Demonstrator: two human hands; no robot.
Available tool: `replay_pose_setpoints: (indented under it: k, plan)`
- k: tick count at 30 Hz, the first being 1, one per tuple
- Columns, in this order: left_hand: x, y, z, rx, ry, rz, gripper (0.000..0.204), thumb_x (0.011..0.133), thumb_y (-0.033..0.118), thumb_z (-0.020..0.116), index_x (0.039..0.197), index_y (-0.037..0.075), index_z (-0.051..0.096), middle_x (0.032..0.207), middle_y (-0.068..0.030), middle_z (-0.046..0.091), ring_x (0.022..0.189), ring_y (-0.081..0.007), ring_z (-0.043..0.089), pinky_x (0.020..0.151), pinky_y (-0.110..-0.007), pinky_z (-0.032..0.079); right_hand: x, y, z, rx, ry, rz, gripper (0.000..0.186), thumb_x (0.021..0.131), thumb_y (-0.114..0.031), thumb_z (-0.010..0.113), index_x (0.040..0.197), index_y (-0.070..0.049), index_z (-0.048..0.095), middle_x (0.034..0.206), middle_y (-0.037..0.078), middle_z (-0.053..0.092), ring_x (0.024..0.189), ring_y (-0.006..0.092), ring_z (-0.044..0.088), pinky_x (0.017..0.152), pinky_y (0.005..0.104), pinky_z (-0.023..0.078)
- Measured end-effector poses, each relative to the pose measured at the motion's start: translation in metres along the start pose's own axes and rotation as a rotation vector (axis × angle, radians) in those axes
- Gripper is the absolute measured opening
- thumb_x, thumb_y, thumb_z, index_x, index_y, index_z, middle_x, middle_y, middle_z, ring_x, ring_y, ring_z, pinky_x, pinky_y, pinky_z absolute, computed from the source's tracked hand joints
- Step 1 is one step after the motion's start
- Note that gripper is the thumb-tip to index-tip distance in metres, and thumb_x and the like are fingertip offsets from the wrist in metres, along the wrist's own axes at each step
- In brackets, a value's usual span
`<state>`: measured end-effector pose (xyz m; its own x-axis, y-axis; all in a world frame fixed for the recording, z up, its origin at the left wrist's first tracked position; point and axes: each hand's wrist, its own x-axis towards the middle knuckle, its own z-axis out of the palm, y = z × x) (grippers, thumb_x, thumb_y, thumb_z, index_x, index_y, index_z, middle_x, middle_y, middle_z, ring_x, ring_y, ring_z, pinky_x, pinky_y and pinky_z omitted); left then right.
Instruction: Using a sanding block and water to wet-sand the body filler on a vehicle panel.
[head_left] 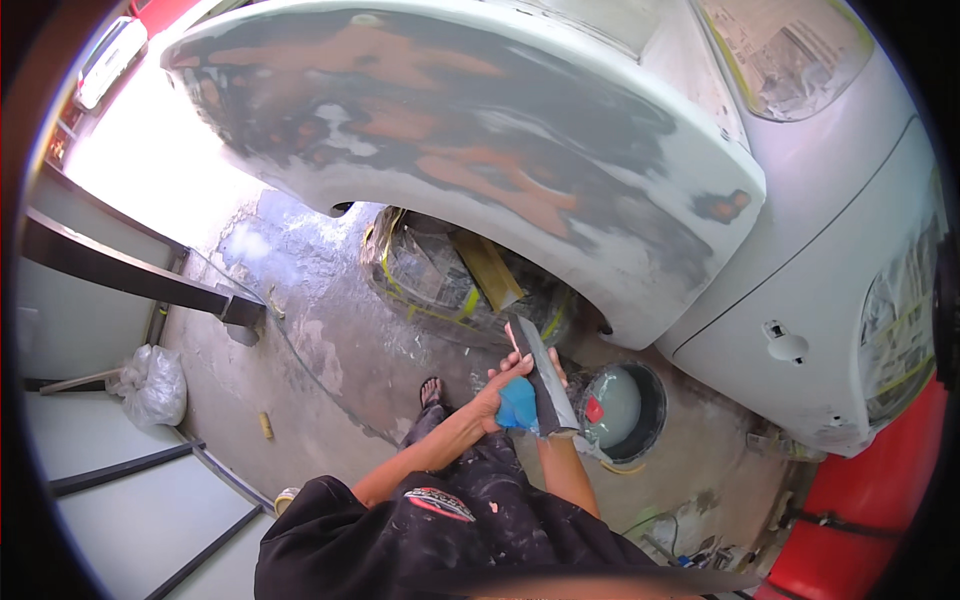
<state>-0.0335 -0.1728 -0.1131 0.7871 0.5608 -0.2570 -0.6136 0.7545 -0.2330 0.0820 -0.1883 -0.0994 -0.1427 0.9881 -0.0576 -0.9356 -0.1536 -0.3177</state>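
My left hand (500,388) grips a blue pad (516,408), with its fingers against a long grey block (544,376) that has a dark face. My right hand (557,364) is wrapped round the block from behind and is mostly hidden by it. Above them, a white car panel (700,250) has patches of grey and orange-brown along it. Below the panel's arch, a wheel (410,260) is wrapped in sheeting and yellow tape. A dark bucket (652,410) of cloudy liquid with a red object (593,410) sits on the floor to the right of my hands.
A dark beam (135,265) and pale boards (120,520) line the left, beside a plastic bag (152,390). A hose (330,390) crosses the concrete floor (250,420). The car body (800,250) fills the upper right; a red surface (860,500) lies below it.
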Motion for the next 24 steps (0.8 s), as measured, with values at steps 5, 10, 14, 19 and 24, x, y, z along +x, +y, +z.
replay_pose_setpoints:
  k: [5,10,14,19,24]
  plan:
    - [0.017,-0.031,0.049,0.987,0.175,0.571,0.035,0.101,0.020,0.073,0.132,0.005,0.066,0.117,-0.0107,0.074,0.110,-0.0199,0.069,0.095,-0.036,0.055,-0.031,0.007,-0.047,0.296,0.391,0.056,0.059,0.108,-0.052,0.050,0.143,-0.006,0.062,0.136,0.015,0.068,0.129,0.0335,0.064,0.112,0.0513,0.051]
    - [0.032,-0.072,0.016,1.534,0.157,0.805,0.056,0.093,0.007,0.078,0.145,0.002,0.056,0.141,-0.0132,0.061,0.129,-0.0231,0.058,0.108,-0.038,0.046,-0.079,-0.008,-0.095,0.519,0.305,0.056,0.048,0.104,-0.042,0.054,0.137,-0.008,0.064,0.138,0.013,0.068,0.127,0.0321,0.065,0.111,0.0517,0.051]
    - [0.029,-0.098,0.033,1.708,-0.005,0.827,0.063,0.096,0.004,0.076,0.151,0.001,0.047,0.138,-0.0109,0.058,0.127,-0.0213,0.058,0.108,-0.037,0.047,-0.114,-0.037,-0.080,0.451,0.292,-0.032,0.055,0.104,-0.045,0.057,0.143,-0.007,0.059,0.140,0.014,0.066,0.127,0.0334,0.065,0.111,0.0521,0.051]
    - [0.040,-0.120,0.043,1.593,0.156,0.841,0.053,0.098,-0.001,0.071,0.145,0.002,0.047,0.136,-0.0098,0.057,0.121,-0.0193,0.060,0.102,-0.033,0.050,-0.132,-0.051,-0.111,0.306,0.098,0.128,0.065,0.101,-0.050,0.066,0.148,-0.008,0.054,0.141,0.012,0.065,0.131,0.0325,0.063,0.113,0.0521,0.049]
    - [0.045,-0.098,0.062,1.625,0.174,1.048,0.063,0.101,0.004,0.067,0.155,0.002,0.036,0.138,-0.0106,0.056,0.128,-0.0197,0.054,0.107,-0.035,0.045,-0.142,-0.083,-0.143,-0.255,-0.030,0.376,0.061,0.099,-0.035,0.062,0.146,0.003,0.052,0.145,0.021,0.061,0.125,0.0360,0.067,0.099,0.0513,0.059]
